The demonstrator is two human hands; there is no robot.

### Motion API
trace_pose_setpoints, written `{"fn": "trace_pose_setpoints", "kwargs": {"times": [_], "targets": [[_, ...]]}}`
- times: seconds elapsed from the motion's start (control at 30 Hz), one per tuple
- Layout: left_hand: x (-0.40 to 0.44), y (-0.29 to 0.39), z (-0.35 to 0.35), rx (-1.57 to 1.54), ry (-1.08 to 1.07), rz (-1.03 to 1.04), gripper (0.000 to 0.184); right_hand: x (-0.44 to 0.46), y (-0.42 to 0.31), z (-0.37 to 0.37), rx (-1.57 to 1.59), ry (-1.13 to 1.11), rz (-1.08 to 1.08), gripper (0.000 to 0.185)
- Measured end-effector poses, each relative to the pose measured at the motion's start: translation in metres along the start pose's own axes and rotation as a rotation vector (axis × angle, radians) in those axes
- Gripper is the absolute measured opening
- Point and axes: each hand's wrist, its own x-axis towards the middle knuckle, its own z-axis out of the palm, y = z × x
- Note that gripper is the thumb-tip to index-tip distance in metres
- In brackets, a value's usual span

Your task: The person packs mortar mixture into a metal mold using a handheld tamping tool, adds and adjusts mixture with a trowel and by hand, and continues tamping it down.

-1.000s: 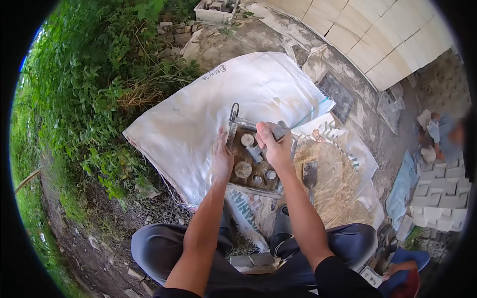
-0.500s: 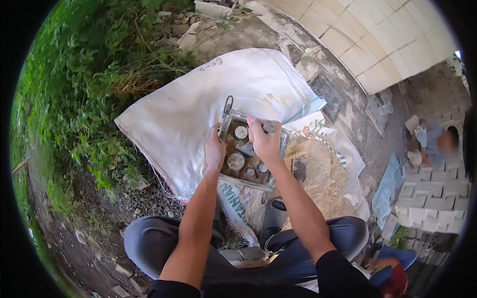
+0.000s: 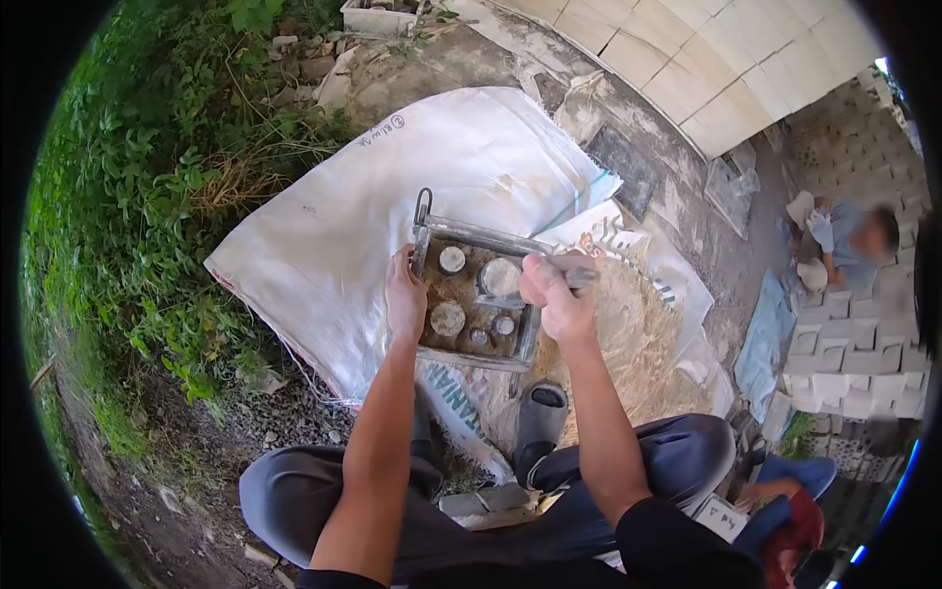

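Observation:
A rectangular mold frame [image 3: 478, 361] with a wire loop at its upper left corner lies in front of me. Brown sand [image 3: 444, 287] fills it, and several pale round pieces [image 3: 448, 319] of different sizes sit in the sand. My left hand [image 3: 404, 296] grips the frame's left side. Over the frame's right side, my right hand [image 3: 559, 294] is closed around a trowel-like tool. Its stubby handle [image 3: 581, 278] sticks out to the right of the fist. A flat grey part near the large upper right disc seems to belong to it, partly hidden by the hand.
White woven sacks [image 3: 324, 221] lie under and behind the frame. Loose tan sand [image 3: 628, 334] is heaped to the right. Green plants [image 3: 167, 187] border the left, and a tiled wall [image 3: 706, 69] stands behind. Two people [image 3: 863, 240] sit at the right near stacked pale blocks [image 3: 854, 373].
My right hand has moved right with the tool, uncovering the large upper right disc. My left hand stays on the frame's left side. The whole view has shifted slightly.

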Motion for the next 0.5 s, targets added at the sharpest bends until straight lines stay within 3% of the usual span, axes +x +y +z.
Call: {"fn": "trace_pose_setpoints", "kwargs": {"times": [0.17, 0.23, 0.27, 0.3, 0.37, 0.4, 0.5], "targets": [[-0.002, 0.006, 0.002, 0.021, 0.022, 0.051, 0.029, -0.007, 0.042, -0.012, -0.037, 0.087, 0.067, 0.038], [0.0, 0.008, 0.008, 0.095, -0.07, 0.019, 0.034, -0.003, 0.023, -0.022, 0.016, 0.148, 0.153, 0.037], [0.0, 0.008, 0.01, 0.093, -0.072, 0.018, 0.034, -0.003, 0.02, -0.034, 0.237, 0.056, 0.091, 0.032], [0.001, 0.008, 0.01, 0.137, -0.052, 0.07, 0.034, -0.005, 0.028, -0.037, 0.239, 0.06, 0.093, 0.032], [0.0, 0.004, 0.005, 0.183, -0.043, 0.14, 0.035, -0.014, 0.058, -0.041, 0.177, 0.349, 0.331, 0.026], [-0.001, -0.001, 0.01, 0.158, -0.031, 0.154, 0.034, -0.011, 0.066, -0.04, 0.23, 0.298, 0.076, 0.021], [-0.005, -0.008, 0.011, 0.111, -0.028, 0.175, 0.033, 0.018, 0.043, -0.046, 0.105, 0.174, 0.198, 0.026]]}}
